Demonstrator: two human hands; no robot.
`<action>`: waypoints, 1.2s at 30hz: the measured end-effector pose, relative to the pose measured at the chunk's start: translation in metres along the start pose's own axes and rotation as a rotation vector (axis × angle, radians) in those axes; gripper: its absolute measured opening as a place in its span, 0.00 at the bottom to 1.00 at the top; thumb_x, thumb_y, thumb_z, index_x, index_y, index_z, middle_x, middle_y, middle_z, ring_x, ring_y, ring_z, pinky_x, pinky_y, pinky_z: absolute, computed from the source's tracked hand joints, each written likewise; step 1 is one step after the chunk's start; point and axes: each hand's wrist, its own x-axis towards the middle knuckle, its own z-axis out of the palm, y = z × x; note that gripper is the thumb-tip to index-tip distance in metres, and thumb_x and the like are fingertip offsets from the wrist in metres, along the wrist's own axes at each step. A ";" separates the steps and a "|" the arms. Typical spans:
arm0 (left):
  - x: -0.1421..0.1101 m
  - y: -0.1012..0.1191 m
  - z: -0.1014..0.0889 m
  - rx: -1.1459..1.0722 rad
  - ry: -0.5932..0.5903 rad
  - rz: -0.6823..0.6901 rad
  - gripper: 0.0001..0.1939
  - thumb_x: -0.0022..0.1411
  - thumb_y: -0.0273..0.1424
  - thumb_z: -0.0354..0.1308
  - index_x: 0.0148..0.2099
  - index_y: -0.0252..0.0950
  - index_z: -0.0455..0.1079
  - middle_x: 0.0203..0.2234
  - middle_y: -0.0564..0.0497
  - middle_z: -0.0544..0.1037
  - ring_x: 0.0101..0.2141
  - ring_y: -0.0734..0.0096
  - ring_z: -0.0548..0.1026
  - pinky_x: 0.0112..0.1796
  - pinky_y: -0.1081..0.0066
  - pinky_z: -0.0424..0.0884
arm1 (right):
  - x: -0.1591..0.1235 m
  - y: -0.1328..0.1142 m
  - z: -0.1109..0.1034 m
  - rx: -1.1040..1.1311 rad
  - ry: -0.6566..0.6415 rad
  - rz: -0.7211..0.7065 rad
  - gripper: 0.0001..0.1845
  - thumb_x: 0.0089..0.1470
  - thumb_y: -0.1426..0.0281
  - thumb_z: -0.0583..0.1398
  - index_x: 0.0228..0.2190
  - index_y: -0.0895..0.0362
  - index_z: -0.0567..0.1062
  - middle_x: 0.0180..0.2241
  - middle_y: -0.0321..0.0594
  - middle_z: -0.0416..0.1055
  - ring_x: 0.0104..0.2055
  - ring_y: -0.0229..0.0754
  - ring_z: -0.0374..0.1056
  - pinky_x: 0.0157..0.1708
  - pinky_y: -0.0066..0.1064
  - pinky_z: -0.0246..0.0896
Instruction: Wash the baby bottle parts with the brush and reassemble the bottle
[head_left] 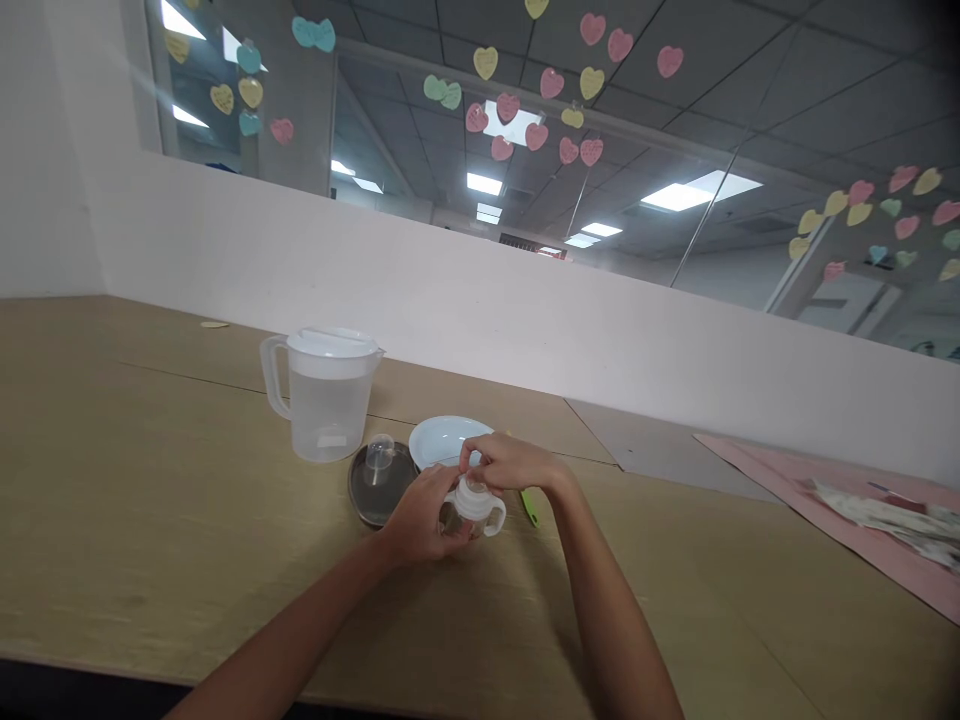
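Note:
A small clear baby bottle with a white collar and white side handles is held just above the table, in front of me. My left hand wraps round its body from the left. From above, my right hand bends its fingers down onto the bottle's top, closed at the white collar. The fingers partly cover the top, so the teat cannot be made out clearly. Left of the hands, a clear dome cap rests on a dark round tray. Behind the hands lies a pale bowl, partly covered by them.
A lidded plastic pitcher with liquid inside stands at the back left. Beside my right wrist lies a green-handled utensil, partly hidden. A pink mat with cloth-like items is far right. A white wall bounds the table behind.

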 end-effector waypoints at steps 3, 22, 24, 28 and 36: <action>0.000 0.000 -0.002 -0.028 -0.021 0.013 0.24 0.51 0.36 0.56 0.51 0.35 0.61 0.41 0.44 0.72 0.40 0.60 0.70 0.43 0.62 0.66 | 0.001 0.004 0.000 0.044 -0.047 0.090 0.09 0.48 0.67 0.56 0.35 0.56 0.68 0.17 0.30 0.65 0.18 0.33 0.59 0.19 0.23 0.52; -0.004 0.002 -0.004 -0.113 -0.004 -0.091 0.29 0.47 0.28 0.55 0.54 0.37 0.56 0.45 0.46 0.70 0.45 0.61 0.69 0.46 0.62 0.66 | 0.002 -0.001 0.016 -0.123 0.151 0.135 0.22 0.35 0.54 0.64 0.27 0.58 0.71 0.26 0.38 0.68 0.26 0.37 0.63 0.20 0.25 0.50; -0.004 0.001 -0.003 -0.114 0.004 -0.085 0.29 0.47 0.27 0.55 0.54 0.37 0.56 0.44 0.46 0.70 0.45 0.62 0.69 0.46 0.62 0.66 | -0.002 0.005 0.026 -0.054 0.216 0.121 0.21 0.38 0.53 0.62 0.26 0.58 0.71 0.25 0.37 0.68 0.26 0.36 0.62 0.21 0.24 0.49; -0.003 -0.002 0.001 -0.117 0.005 -0.076 0.29 0.47 0.29 0.56 0.54 0.37 0.56 0.44 0.46 0.69 0.44 0.62 0.69 0.46 0.62 0.66 | -0.010 0.020 0.049 0.078 0.409 0.095 0.21 0.40 0.53 0.62 0.27 0.57 0.69 0.21 0.32 0.66 0.23 0.33 0.58 0.21 0.23 0.47; -0.005 -0.008 0.009 -0.108 0.042 -0.034 0.29 0.48 0.28 0.55 0.54 0.37 0.55 0.46 0.45 0.69 0.45 0.62 0.69 0.46 0.63 0.67 | -0.005 0.033 0.080 0.120 0.670 0.056 0.17 0.40 0.56 0.62 0.24 0.56 0.69 0.16 0.28 0.58 0.19 0.31 0.53 0.19 0.23 0.43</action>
